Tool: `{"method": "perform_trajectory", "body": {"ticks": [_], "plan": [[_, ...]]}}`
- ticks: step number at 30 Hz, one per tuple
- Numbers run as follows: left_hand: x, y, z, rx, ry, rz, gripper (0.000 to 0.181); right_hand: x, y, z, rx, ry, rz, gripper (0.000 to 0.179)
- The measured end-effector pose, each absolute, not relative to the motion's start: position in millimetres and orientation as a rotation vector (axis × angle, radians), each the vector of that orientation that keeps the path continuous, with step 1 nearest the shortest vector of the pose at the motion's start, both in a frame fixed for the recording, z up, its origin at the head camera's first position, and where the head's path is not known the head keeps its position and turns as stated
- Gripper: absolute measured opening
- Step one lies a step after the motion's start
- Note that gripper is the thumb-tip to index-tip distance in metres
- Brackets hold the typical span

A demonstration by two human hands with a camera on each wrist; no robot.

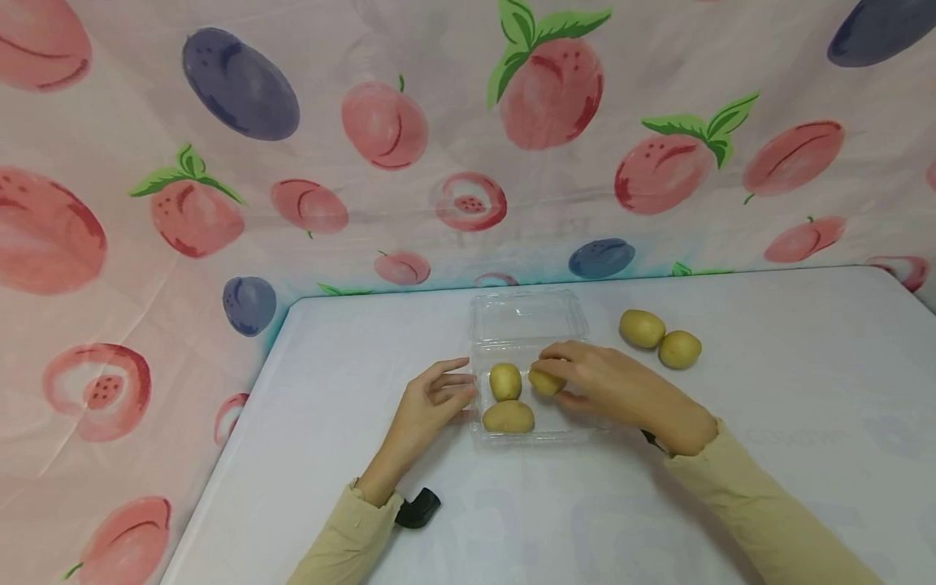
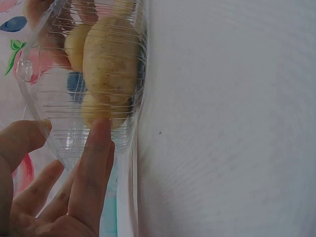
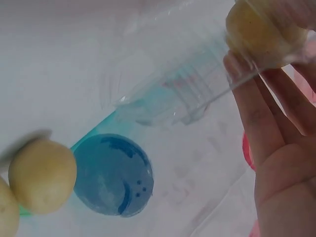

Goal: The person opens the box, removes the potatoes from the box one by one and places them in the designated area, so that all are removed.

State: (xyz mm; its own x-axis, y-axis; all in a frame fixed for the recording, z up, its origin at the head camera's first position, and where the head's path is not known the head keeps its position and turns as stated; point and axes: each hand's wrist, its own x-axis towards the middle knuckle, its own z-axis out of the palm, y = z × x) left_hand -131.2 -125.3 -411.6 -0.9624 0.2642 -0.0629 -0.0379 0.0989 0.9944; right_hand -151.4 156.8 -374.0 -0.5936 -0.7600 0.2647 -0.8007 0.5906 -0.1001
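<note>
A clear plastic clamshell box (image 1: 541,437) lies on the table with its lid laid back. Inside, along its left side, are two potatoes: one upright potato (image 1: 505,382) and, nearer the front, a potato lying sideways (image 1: 509,417). My right hand (image 1: 610,382) reaches over the box's right part and grips a third potato (image 1: 547,382) between thumb and fingers; the right wrist view shows that potato (image 3: 256,34) partly through the plastic. My left hand (image 1: 431,402) is at the box's left wall, its fingers fairly straight and spread, one fingertip against the ribbed side (image 2: 74,111).
Two more potatoes, a larger one (image 1: 643,329) and a rounder one (image 1: 680,349), lie on the white tabletop (image 1: 790,422) right of the box. Behind the table hangs a fruit-print cloth (image 1: 409,49). The box's lid (image 1: 528,317) extends toward the table's back edge.
</note>
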Motion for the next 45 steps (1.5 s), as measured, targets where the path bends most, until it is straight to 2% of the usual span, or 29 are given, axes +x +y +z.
{"method": "perform_trajectory", "body": {"ticks": [20,35,45], "plan": [[-130.8,-126.0,-412.0,0.245,2.124,1.973,0.051,-151.4,184.1,-366.1,1.221,-2.583,0.346,0.046],[-131.4,-126.3,-414.1,0.243,2.124,1.969,0.051,-147.2,192.9,-358.6,1.194,-2.538,0.349,0.043],[-132.5,-126.6,-414.9,0.238,2.155,1.95,0.05,-146.7,199.8,-356.1,1.181,-2.493,0.395,0.048]]}}
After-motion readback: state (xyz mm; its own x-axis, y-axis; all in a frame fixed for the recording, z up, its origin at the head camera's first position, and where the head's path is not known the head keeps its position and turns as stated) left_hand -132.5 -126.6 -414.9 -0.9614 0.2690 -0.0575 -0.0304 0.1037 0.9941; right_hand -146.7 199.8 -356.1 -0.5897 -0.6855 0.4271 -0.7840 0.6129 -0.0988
